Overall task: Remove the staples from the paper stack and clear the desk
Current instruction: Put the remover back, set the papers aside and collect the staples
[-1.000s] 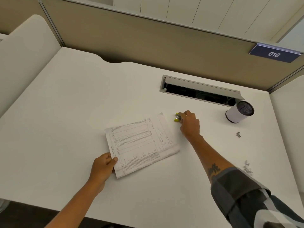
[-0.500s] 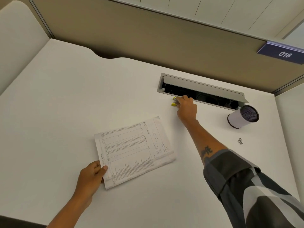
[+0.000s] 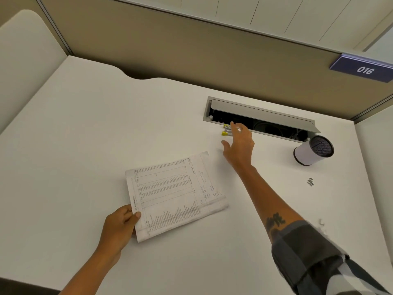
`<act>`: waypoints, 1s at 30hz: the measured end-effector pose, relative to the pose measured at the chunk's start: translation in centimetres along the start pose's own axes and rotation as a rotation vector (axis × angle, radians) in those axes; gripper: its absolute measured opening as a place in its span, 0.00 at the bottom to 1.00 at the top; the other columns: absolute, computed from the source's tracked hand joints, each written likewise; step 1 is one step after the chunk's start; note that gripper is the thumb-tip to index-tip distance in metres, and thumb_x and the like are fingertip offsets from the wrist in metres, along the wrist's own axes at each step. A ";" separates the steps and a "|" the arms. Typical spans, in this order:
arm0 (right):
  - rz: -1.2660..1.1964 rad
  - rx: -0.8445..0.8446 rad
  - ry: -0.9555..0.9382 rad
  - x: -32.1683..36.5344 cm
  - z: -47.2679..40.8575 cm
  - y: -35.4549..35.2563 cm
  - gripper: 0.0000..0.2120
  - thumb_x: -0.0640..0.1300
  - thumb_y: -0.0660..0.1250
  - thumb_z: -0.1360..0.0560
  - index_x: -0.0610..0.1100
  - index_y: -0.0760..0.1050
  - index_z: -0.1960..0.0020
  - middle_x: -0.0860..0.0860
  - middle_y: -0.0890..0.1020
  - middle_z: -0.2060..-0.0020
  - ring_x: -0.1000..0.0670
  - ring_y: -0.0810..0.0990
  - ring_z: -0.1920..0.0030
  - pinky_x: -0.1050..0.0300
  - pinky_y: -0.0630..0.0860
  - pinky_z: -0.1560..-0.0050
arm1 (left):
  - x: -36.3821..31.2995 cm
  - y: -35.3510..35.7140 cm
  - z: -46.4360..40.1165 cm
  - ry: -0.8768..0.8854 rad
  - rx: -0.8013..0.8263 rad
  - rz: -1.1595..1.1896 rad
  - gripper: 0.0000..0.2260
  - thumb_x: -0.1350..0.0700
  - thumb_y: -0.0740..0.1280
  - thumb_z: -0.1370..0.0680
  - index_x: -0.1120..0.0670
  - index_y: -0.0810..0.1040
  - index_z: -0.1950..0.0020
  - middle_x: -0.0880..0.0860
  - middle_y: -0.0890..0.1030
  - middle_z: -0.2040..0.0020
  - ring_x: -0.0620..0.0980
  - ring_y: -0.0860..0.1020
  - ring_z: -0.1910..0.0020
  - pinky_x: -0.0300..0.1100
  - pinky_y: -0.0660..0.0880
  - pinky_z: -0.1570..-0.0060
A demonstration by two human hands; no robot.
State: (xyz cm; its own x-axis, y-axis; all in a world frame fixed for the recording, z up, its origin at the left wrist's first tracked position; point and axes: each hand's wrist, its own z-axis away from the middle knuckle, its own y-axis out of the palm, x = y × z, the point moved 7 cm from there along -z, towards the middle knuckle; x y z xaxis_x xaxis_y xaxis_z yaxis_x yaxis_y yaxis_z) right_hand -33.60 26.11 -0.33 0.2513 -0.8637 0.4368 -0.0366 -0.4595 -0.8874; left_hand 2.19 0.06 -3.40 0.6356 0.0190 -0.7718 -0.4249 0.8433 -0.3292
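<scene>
The printed paper stack (image 3: 174,193) lies flat in the middle of the white desk (image 3: 74,145). My left hand (image 3: 119,225) grips its near left corner, thumb on top. A small yellow and silver staple remover (image 3: 225,130) rests on the desk at the front rim of the cable tray. My right hand (image 3: 239,145) hovers just right of it with fingers spread and relaxed, holding nothing. Loose pulled staples (image 3: 310,182) lie on the desk at the right, and another staple (image 3: 321,222) sits nearer my right sleeve.
An open grey cable tray (image 3: 261,112) is sunk into the desk at the back, its lid tilted up. A white cylinder with a dark mesh top (image 3: 312,151) lies tipped beside it. Beige partition walls enclose the desk, with a "016" sign (image 3: 363,69).
My right hand carried the staple remover away from the paper to the cable tray rim and let it go; its fingers have opened. My left hand still holds the paper corner.
</scene>
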 end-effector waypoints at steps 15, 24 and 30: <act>-0.452 0.591 -0.171 11.9 12.2 -9.6 0.17 0.55 0.78 0.26 0.49 0.82 0.41 0.53 0.86 0.49 0.53 0.84 0.53 0.49 0.85 0.50 | -15.1 -1.9 7.3 0.465 0.213 -0.345 0.08 0.56 0.67 0.16 0.44 0.83 0.45 0.39 0.87 0.49 0.45 0.86 0.51 0.34 0.82 0.60; -0.759 0.416 0.067 8.6 15.3 -21.5 0.08 0.47 0.77 0.24 0.47 0.85 0.47 0.50 0.89 0.53 0.46 0.90 0.55 0.44 0.87 0.53 | -19.3 -4.6 15.3 0.485 0.133 0.043 0.11 0.63 0.73 0.21 0.51 0.86 0.42 0.51 0.89 0.53 0.53 0.88 0.55 0.44 0.86 0.50; -0.918 0.374 0.082 8.1 17.8 -26.1 0.13 0.46 0.75 0.25 0.45 0.83 0.41 0.52 0.90 0.51 0.45 0.90 0.54 0.53 0.87 0.58 | -21.4 -3.8 20.3 0.546 0.089 0.255 0.09 0.63 0.72 0.22 0.55 0.85 0.43 0.53 0.89 0.52 0.55 0.88 0.54 0.43 0.85 0.52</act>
State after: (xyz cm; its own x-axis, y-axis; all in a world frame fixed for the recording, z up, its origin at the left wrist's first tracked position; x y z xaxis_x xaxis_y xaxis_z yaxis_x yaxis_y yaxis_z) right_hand -13.36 34.84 23.73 -0.0388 -0.2242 0.9738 0.4495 -0.8743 -0.1834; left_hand 3.30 7.38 25.45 0.0884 -0.0316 -0.9956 -0.4496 0.8906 -0.0682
